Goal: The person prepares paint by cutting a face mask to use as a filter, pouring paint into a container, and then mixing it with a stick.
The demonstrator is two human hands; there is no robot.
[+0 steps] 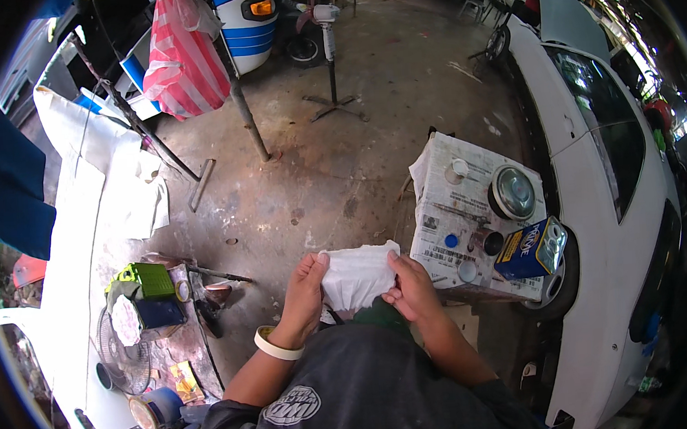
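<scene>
The sheet (359, 276) is between the left hand (308, 283) and the right hand (414, 287). Right of this grip is a table (467, 183) with a can (528, 252) on it, then a car (581, 168); left, a fan (134, 359).

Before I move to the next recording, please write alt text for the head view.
A person's left hand and right hand hold a white sheet, cloth or paper, spread between them. To the right, a newspaper-covered table bearing a blue can stands beside a white car.

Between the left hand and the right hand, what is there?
In the head view, a white sheet spans the stretch between the left hand and the right hand, held by both.
</scene>
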